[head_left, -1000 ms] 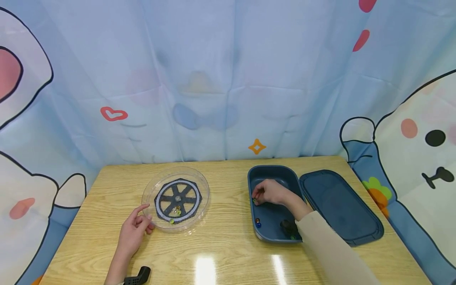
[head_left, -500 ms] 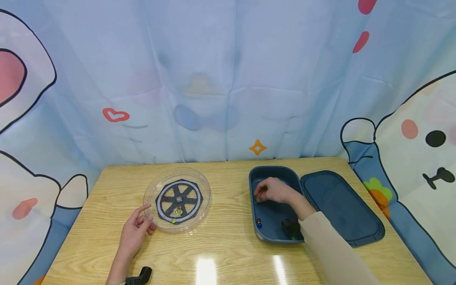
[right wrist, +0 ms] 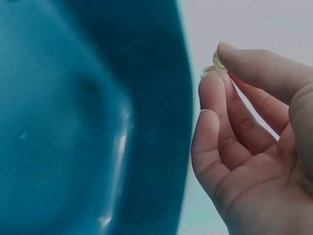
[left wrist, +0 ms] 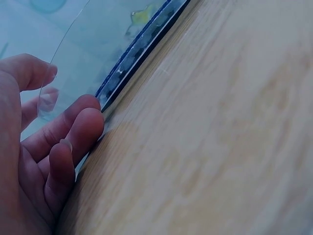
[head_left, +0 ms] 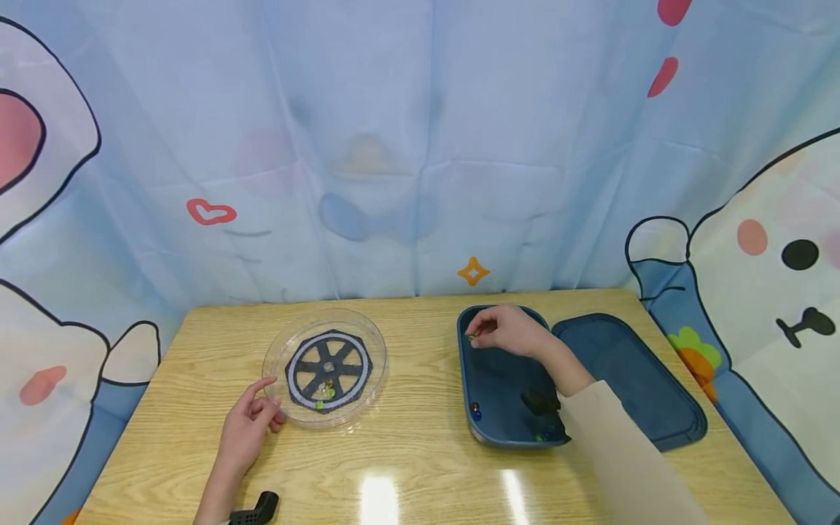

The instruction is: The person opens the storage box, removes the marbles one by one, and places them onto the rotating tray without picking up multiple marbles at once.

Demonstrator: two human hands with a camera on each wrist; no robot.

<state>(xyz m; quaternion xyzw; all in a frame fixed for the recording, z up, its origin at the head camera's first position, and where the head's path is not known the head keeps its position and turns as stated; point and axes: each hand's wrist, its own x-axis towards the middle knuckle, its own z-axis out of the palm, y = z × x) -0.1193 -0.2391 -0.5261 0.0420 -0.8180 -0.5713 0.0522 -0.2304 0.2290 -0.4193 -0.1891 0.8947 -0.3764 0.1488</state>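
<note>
My right hand pinches a small yellow-green glass marble between thumb and fingertips. It is over the far left part of the dark blue box; in the right wrist view the fingers are beside the box wall. My left hand lies at the left side of a round clear dish, fingers loosely bent and touching its edge. Inside the dish, a dark spoked wheel-like piece lies under several marbles. Two more marbles, brown and blue, sit along the box's left wall.
A dark crumpled thing lies in the near right of the box, with something green beside it. The box's blue lid lies to the right. Everything stands on a wooden table before a patterned curtain.
My right hand has risen from the box's left wall and moved toward its far end, with the marble in its fingertips. The left hand has stayed at the dish.
</note>
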